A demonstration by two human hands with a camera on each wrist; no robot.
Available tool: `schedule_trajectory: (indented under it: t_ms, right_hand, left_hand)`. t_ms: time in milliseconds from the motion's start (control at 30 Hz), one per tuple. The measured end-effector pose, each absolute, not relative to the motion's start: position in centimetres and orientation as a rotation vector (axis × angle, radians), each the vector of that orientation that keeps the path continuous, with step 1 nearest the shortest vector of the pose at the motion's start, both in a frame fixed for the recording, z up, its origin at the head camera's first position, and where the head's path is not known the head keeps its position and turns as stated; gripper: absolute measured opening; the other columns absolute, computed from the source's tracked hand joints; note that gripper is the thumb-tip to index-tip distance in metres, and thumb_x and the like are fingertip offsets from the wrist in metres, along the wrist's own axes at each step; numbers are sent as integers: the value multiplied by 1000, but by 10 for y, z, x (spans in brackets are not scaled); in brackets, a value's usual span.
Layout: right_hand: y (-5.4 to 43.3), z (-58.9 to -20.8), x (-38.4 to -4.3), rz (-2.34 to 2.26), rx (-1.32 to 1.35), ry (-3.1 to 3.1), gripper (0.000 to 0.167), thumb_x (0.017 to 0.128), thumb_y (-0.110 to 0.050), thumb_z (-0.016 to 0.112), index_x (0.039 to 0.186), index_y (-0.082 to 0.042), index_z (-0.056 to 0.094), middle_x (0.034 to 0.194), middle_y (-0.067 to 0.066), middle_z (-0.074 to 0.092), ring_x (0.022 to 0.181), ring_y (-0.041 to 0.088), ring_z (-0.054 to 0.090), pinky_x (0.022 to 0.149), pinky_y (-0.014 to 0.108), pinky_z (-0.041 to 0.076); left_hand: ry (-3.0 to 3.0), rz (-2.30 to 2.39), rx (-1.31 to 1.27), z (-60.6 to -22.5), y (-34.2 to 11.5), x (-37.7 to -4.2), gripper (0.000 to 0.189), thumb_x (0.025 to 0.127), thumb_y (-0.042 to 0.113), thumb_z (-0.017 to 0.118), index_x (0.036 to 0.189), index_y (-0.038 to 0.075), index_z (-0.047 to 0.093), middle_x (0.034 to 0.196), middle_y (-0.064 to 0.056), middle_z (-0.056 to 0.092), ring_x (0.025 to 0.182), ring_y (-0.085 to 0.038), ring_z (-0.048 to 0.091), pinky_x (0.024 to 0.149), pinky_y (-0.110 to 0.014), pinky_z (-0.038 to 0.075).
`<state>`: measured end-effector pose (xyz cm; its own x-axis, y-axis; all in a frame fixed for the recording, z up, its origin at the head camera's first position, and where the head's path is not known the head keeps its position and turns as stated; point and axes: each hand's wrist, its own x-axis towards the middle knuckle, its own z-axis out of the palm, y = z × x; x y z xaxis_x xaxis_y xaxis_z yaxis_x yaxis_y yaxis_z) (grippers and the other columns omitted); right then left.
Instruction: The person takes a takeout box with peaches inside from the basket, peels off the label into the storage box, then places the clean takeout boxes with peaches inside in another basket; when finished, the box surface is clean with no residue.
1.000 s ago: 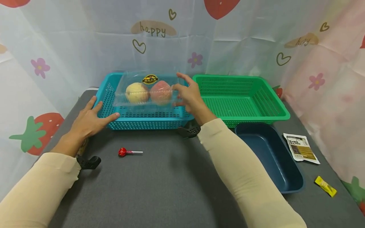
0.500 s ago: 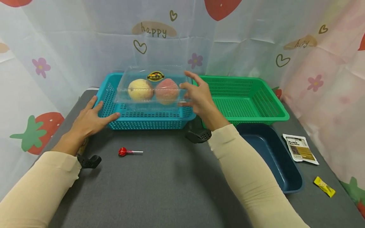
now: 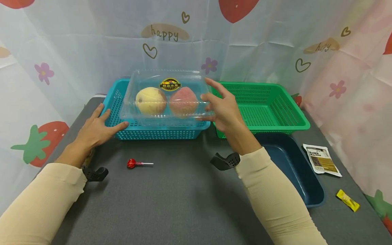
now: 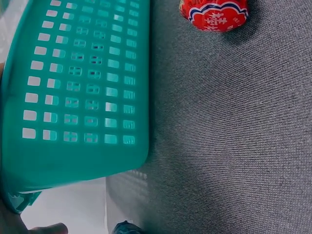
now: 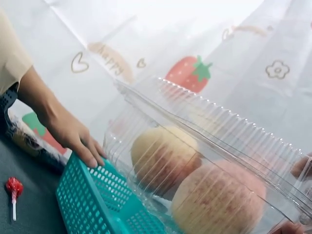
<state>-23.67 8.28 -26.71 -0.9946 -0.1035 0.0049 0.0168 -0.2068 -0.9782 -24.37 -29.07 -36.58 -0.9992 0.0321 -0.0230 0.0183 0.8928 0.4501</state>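
Lifted above the blue plastic basket [image 3: 159,133] is a clear plastic fruit box [image 3: 168,110]. Inside it a yellowish peach [image 3: 151,101] and a pink peach [image 3: 183,101] show through the lid, beside a black and gold label. My right hand [image 3: 225,107] grips the box by its right end, thumb at the near side; the right wrist view shows the box [image 5: 219,126] tilted, with only fingertips at its edge. My left hand [image 3: 95,131] rests spread on the basket's left front corner, thumb on the front rim.
A green basket [image 3: 294,109] stands to the right, with a dark blue tub [image 3: 284,163] before it. A white and brown packet [image 3: 322,159] and a small yellow packet [image 3: 347,200] lie further right. A red lollipop [image 3: 131,163] lies in front of the blue basket.
My right hand has raised the fruit box and drawn it nearer and slightly right. The left hand has stayed on the basket corner.
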Motion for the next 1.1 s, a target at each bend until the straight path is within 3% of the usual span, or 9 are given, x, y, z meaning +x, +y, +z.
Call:
schedule_trajectory:
  t_ms: [133, 333, 500, 600, 700, 933, 1100]
  right_hand:
    - [90, -266, -226, -2367, -92, 1946, 50, 90, -7, 65, 135, -30, 57, 121, 10, 46, 61, 20, 46, 64, 52, 55]
    - [99, -268, -213, -2380, -100, 1933, 51, 91, -7, 63, 137, -28, 56, 105, 14, 49, 61, 20, 47, 60, 46, 56]
    - [106, -270, -201, -2384, -134, 1935, 51, 92, -7, 62, 139, -26, 53, 127, 11, 41, 65, 20, 49, 54, 36, 52]
    - [109, -271, -194, -2396, -140, 1931, 52, 92, -7, 63, 139, -24, 53, 127, 12, 41, 66, 20, 48, 51, 32, 49]
    - [113, -273, -187, -2400, -142, 1938, 52, 92, -6, 63, 139, -24, 53, 117, 12, 44, 67, 20, 48, 49, 29, 45]
    - [121, -277, -169, -2424, -134, 1908, 53, 91, -3, 62, 139, -25, 54, 72, 5, 48, 69, 21, 49, 50, 29, 42]
    - [126, -283, -158, -2439, -170, 1907, 54, 92, -2, 60, 142, -21, 50, 67, 3, 47, 67, 19, 47, 49, 26, 35]
  left_hand:
    - [3026, 721, 46, -367, -291, -244, 106, 86, 73, 45, 152, 0, 6, 158, -19, -13, 134, -59, 5, 96, -77, 15]
    - [3056, 721, 94, -370, -293, -244, 102, 89, 69, 45, 151, -3, 10, 158, -21, -10, 134, -59, 10, 96, -75, 18]
    - [3066, 721, 95, -370, -294, -245, 101, 89, 68, 44, 151, -3, 10, 158, -21, -9, 134, -59, 10, 96, -75, 18]
    - [3066, 716, 86, -369, -293, -244, 101, 89, 68, 44, 151, -3, 9, 158, -21, -9, 134, -59, 8, 96, -75, 17]
    - [3065, 718, 70, -368, -292, -244, 101, 89, 68, 44, 151, -3, 8, 158, -21, -10, 134, -58, 8, 96, -76, 17]
    - [3047, 746, 31, -368, -289, -243, 106, 86, 72, 46, 152, 0, 6, 158, -20, -11, 135, -57, 6, 94, -77, 16]
    - [3050, 736, 27, -367, -289, -243, 106, 86, 73, 45, 152, -1, 7, 158, -20, -11, 135, -57, 7, 94, -78, 16]
